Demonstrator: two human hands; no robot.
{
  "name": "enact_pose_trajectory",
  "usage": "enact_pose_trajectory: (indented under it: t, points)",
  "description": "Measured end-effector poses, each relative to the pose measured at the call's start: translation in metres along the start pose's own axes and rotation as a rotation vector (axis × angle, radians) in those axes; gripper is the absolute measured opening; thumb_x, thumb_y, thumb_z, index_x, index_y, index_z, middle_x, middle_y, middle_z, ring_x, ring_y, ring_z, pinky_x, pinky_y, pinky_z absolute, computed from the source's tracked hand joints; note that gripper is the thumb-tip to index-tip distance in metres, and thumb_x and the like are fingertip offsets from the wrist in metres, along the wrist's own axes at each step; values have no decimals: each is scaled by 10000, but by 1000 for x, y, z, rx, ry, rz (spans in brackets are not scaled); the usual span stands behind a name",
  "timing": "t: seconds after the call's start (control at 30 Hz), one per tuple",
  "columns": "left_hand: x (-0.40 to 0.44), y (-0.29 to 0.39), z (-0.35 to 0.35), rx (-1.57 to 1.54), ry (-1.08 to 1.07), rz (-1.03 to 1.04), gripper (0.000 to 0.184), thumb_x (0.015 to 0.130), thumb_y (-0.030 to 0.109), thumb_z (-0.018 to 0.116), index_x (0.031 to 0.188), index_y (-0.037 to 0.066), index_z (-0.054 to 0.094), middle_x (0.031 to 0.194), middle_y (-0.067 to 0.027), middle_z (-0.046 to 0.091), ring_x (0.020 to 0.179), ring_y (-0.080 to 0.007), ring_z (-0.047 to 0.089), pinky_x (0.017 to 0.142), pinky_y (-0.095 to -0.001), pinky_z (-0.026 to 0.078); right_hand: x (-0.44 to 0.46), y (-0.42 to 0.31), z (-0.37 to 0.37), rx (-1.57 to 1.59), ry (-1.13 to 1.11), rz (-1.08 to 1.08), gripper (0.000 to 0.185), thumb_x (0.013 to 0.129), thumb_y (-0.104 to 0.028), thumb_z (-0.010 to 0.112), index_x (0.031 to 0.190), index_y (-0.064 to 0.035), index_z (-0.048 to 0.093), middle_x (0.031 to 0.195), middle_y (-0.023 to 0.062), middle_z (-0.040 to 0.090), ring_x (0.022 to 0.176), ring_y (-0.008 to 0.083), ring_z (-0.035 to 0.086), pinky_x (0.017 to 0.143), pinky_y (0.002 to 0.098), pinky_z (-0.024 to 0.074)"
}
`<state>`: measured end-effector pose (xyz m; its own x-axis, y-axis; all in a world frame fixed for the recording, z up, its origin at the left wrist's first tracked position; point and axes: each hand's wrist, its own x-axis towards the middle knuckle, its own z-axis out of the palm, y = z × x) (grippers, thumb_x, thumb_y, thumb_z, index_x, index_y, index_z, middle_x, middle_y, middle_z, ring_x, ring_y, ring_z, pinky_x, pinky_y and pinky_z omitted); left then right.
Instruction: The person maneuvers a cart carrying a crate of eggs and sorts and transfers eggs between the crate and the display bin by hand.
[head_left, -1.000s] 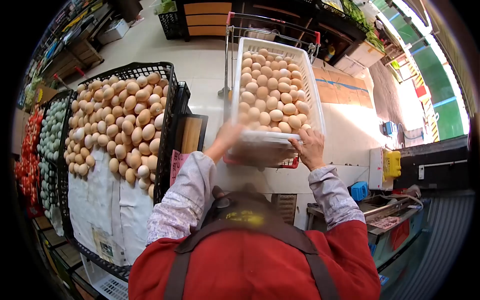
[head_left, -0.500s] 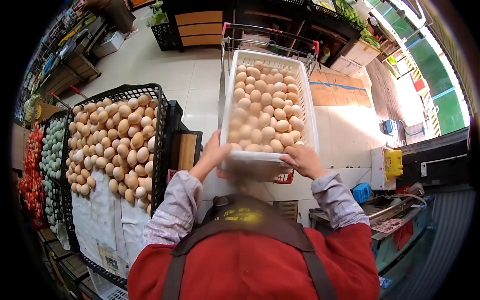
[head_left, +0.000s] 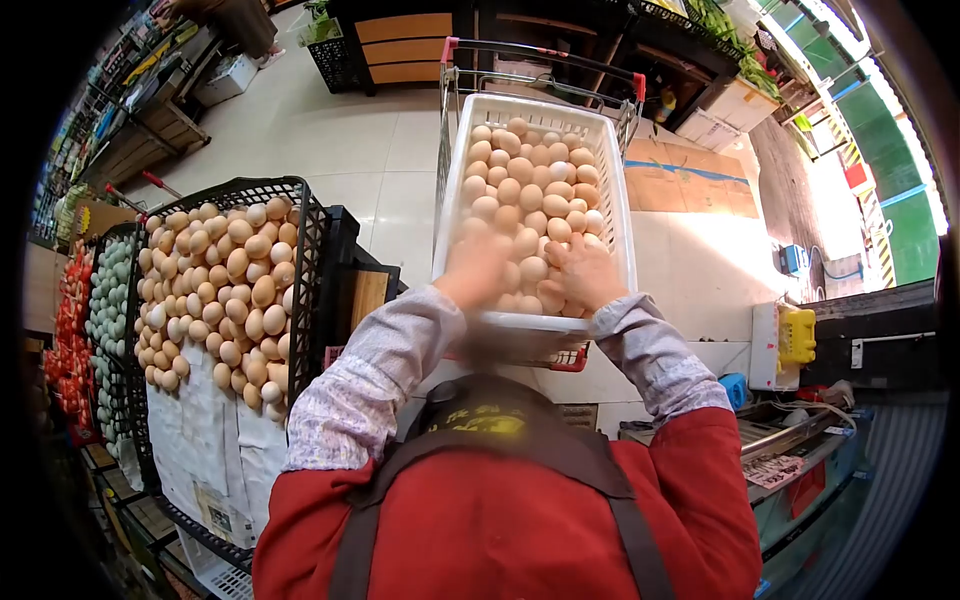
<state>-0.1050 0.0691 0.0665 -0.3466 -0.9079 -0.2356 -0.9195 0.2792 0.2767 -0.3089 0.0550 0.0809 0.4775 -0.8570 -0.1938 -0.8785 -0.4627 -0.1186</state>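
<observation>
A white plastic basket (head_left: 624, 215) full of light brown eggs (head_left: 531, 197) rests on a metal shopping cart (head_left: 447, 120) in front of me. My left hand (head_left: 478, 266) is over the eggs at the near left part of the basket, and motion blur hides its fingers. At the near right, my right hand (head_left: 588, 272) reaches in over the rim, its fingers curled down around an egg (head_left: 550, 297). Below the near rim, the cart is partly blurred.
To the left stands a black crate (head_left: 311, 240) of brown eggs, with white paper (head_left: 205, 440) lining its near part. Beyond it are greenish eggs (head_left: 108, 300) and red-packed goods (head_left: 70, 350). Flattened cardboard (head_left: 685, 180) lies on the floor at right, and a yellow container (head_left: 797, 337) stands nearer.
Both hands have left the basket's near rim and moved forward and inward onto the eggs. The view has shifted slightly.
</observation>
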Motion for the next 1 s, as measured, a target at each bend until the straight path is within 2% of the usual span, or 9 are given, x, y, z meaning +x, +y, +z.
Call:
enact_pose_trajectory:
  t: [0.23, 0.3, 0.4, 0.57, 0.63, 0.77, 0.87, 0.97, 1.0]
  points:
    - [12, -2, 5, -58, 31, -12, 393, 690, 376, 740, 970, 112, 657, 1059, -179, 550, 941, -375, 597, 793, -436, 502, 16, -2, 17, -7, 47, 46, 501, 737, -416, 689, 1104, -109, 540, 1087, 218, 487, 915, 363, 606, 767, 445, 515]
    - [13, 8, -2, -23, 21, -59, 404, 698, 373, 734, 988, 107, 645, 1062, -175, 545, 939, -372, 597, 780, -440, 502, 22, -3, 21, 53, 33, 78, 518, 731, -430, 695, 1103, -104, 541, 1103, 227, 478, 900, 371, 612, 759, 455, 519]
    - [20, 21, 5, 92, 40, -133, 430, 711, 370, 723, 1030, 101, 617, 1075, -168, 534, 936, -370, 591, 769, -452, 493, 25, -5, 20, 25, 137, 72, 557, 723, -458, 706, 1105, -90, 539, 1145, 234, 457, 872, 374, 621, 750, 471, 522]
    - [37, 23, 22, 197, 24, -232, 469, 719, 369, 716, 1092, 117, 581, 1097, -153, 523, 971, -376, 561, 796, -472, 461, 30, -11, 11, 114, 105, 163, 569, 735, -447, 711, 1144, -96, 526, 1162, 231, 448, 946, 383, 598, 760, 479, 516]
    - [39, 23, 27, 232, 248, -242, 375, 710, 403, 721, 953, 128, 647, 956, -39, 599, 914, -260, 587, 771, -477, 358, 34, -13, 11, 103, 121, 188, 567, 735, -449, 711, 1143, -99, 529, 1159, 233, 448, 961, 388, 589, 764, 486, 509]
    - [49, 20, 29, 218, 208, -254, 341, 711, 368, 724, 945, 134, 644, 975, -45, 604, 934, -260, 590, 785, -485, 362, 40, -15, 5, 73, 103, 201, 558, 738, -457, 706, 1135, -104, 537, 1155, 237, 449, 970, 397, 579, 775, 503, 490]
    - [59, 14, 34, 239, 284, -273, 304, 703, 327, 737, 919, 134, 647, 966, -53, 614, 940, -261, 593, 804, -492, 368, 47, -8, 9, 90, 119, 219, 556, 739, -464, 698, 1137, -110, 537, 1148, 235, 454, 962, 394, 579, 782, 510, 476]
    - [55, 15, 16, 147, 204, -230, 269, 702, 310, 743, 880, 130, 650, 934, -62, 621, 913, -265, 607, 800, -467, 404, 51, -4, 14, 87, 175, 220, 543, 738, -466, 694, 1121, -114, 540, 1144, 229, 458, 953, 390, 579, 769, 505, 480]
    - [58, 13, 18, 116, 280, -234, 278, 700, 323, 750, 870, 126, 652, 921, -73, 622, 901, -267, 614, 794, -446, 421, 53, -4, 16, 87, 171, 219, 543, 738, -466, 694, 1121, -114, 540, 1144, 229, 458, 953, 390, 579, 769, 505, 480]
